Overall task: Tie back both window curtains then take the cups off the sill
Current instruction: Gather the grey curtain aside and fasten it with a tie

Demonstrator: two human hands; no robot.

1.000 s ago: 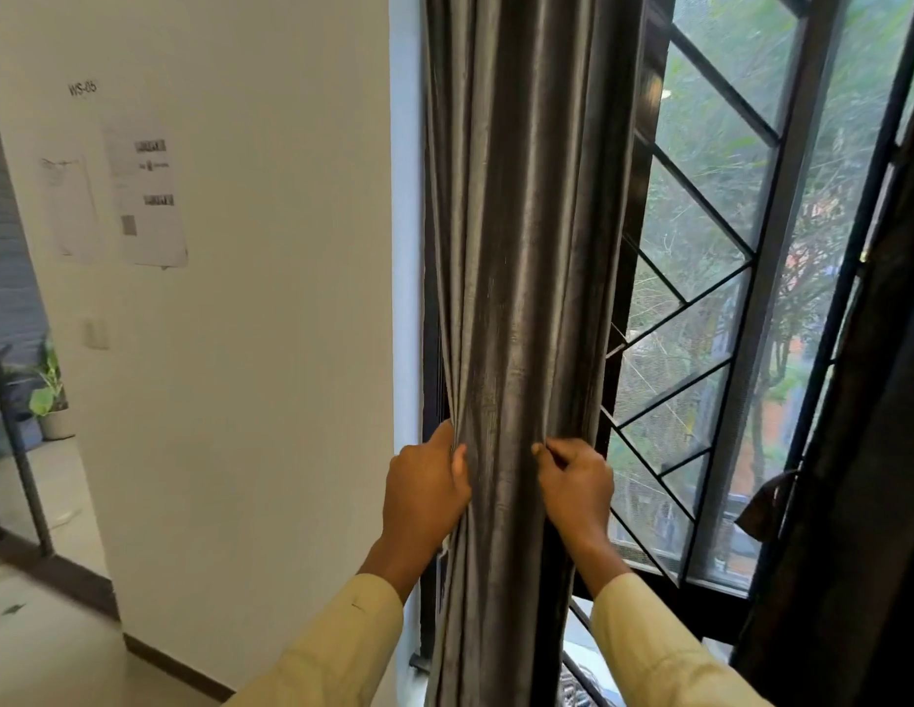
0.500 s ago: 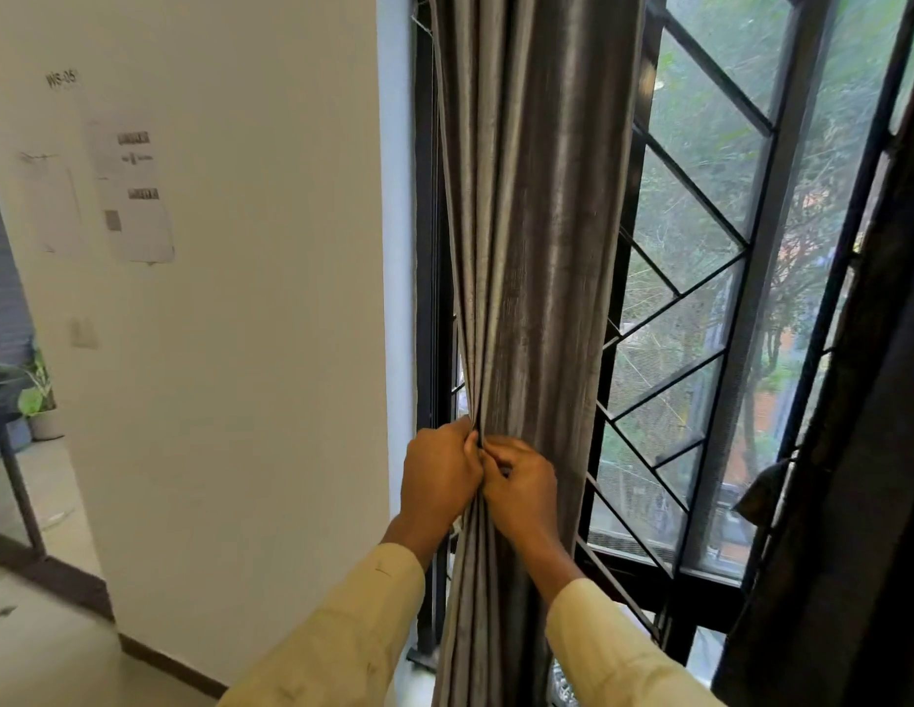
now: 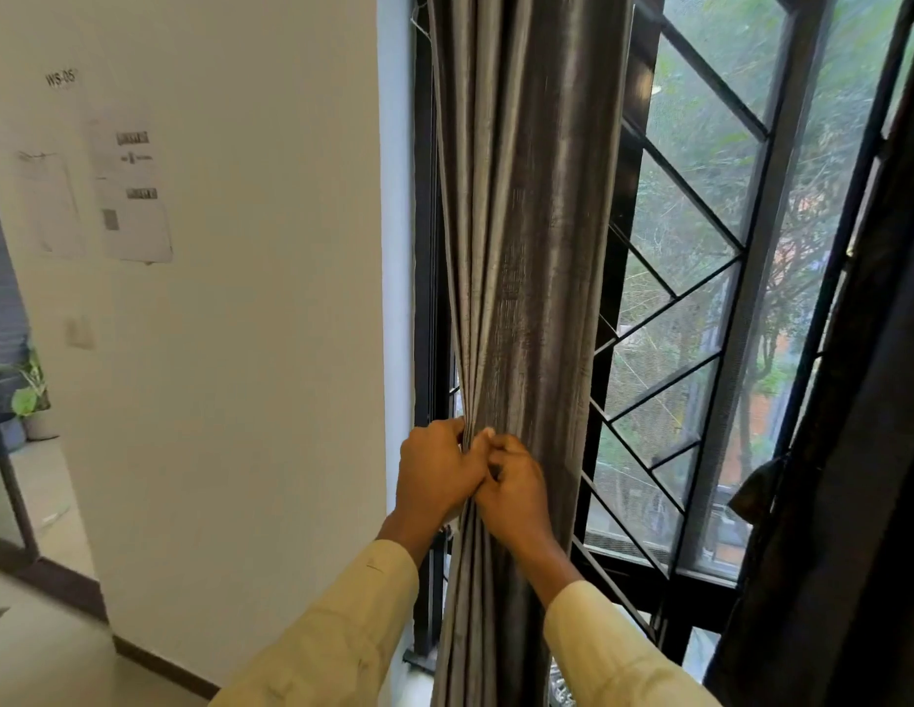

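At the left side of the window, the grey curtain (image 3: 526, 247) hangs gathered into a narrow vertical bundle of folds, just right of the white wall (image 3: 251, 349) and in front of the black window frame (image 3: 424, 298). The left hand (image 3: 437, 472) is closed on the left edge of the bundle, with its fingers curled into the folds. The right hand (image 3: 516, 494) is closed on the fabric directly beside it; the knuckles of the two hands touch at the front of the bundle. Both hands grip the curtain at the same height, and the fabric is pinched narrowest at that point, spreading slightly above and below it. Whether a tie-back band is held between the hands cannot be determined. Both forearms are covered by pale yellow sleeves (image 3: 343, 635) that enter from the near bottom edge. The second curtain (image 3: 853, 451), dark in colour, hangs at the right edge of the view, well apart from the hands, with a folded flap of fabric projecting from its left edge. Between the two curtains, the diagonal grille bars (image 3: 689, 318) and the mesh pane are exposed, with green foliage beyond them. Printed sheets (image 3: 131, 196) are fixed to the wall at far left. A potted plant (image 3: 31, 400) stands on the floor at the far left. The cups are not identifiable in this view.
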